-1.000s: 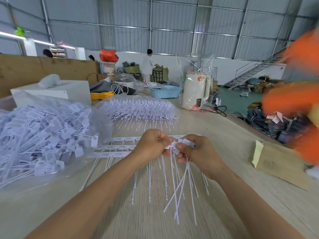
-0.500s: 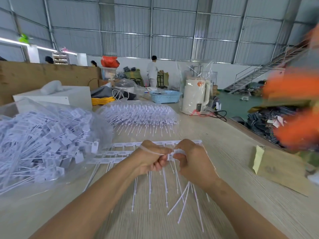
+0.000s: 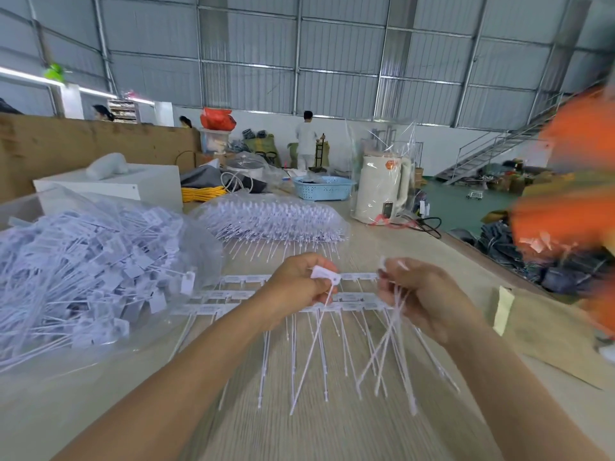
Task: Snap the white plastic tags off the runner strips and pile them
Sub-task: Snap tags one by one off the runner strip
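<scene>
White runner strips (image 3: pixel 233 296) lie side by side on the table, their thin tails pointing toward me. My left hand (image 3: pixel 296 287) pinches a single white tag (image 3: pixel 325 273) by its flat head, its tail hanging down. My right hand (image 3: pixel 422 294) grips a bunch of loose tags (image 3: pixel 392 331) whose tails fan downward. Both hands hover just above the strips, a short gap between them. A big pile of loose tags (image 3: pixel 83 267) sits in clear plastic at the left.
A clear bag of uncut strips (image 3: pixel 273 219) lies behind the hands. Farther back stand a white kettle (image 3: pixel 382 191) in plastic, a blue basket (image 3: pixel 322 188) and a white box (image 3: pixel 116 188). A cardboard sheet (image 3: pixel 549 331) lies right; blurred orange shapes (image 3: pixel 565 211) fill the right edge.
The hands were together on a strip; now they have pulled apart. The left hand holds one freed tag and the right hand carries its bunch to the right.
</scene>
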